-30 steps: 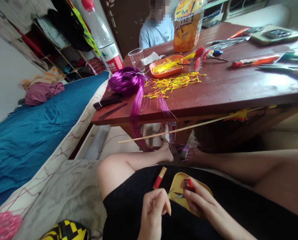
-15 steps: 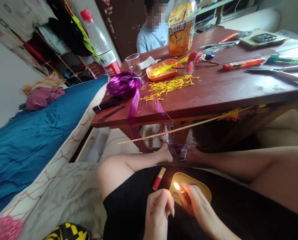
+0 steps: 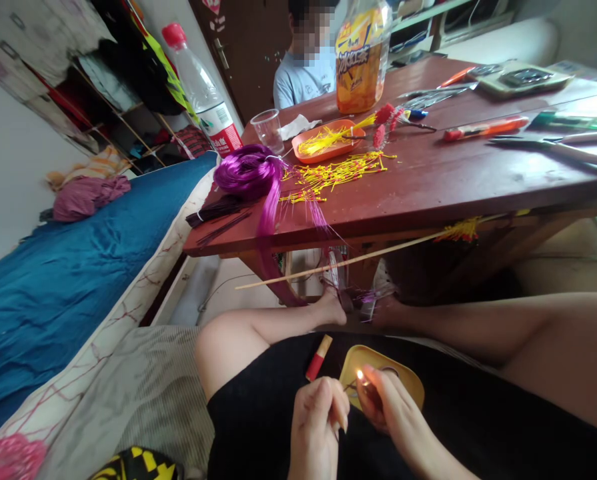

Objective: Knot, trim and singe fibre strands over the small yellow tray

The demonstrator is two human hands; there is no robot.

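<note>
Head view: since half a second ago the flame has shrunk and sits slightly further right, and the left hand has closed in beside it; one second ago there was no flame, only a red lighter in the right hand; the surface contents are unchanged.

Right hand: fingers curled together around the lighter, body mostly hidden; flame burns at the fingertips, over the left edge of the yellow tray resting on the lap.

Left hand: fingers pinched together on a thin dark strand, very fine, whose tip reaches the flame; hand just beside the right hand, apparently not touching it.

Red-and-tan tube lies on the black cloth of the lap, near the tray's left edge, apart from both hands.

Surface beyond the knees: purple thread bundle at the near left corner, strands hanging over the front edge; yellow stamens scattered mid-surface; orange tray behind them; clear cup and orange drink bottle toward the far edge; a second person seated at the far side.

A thin wooden stick runs below the front edge; blue bed to the left.
</note>
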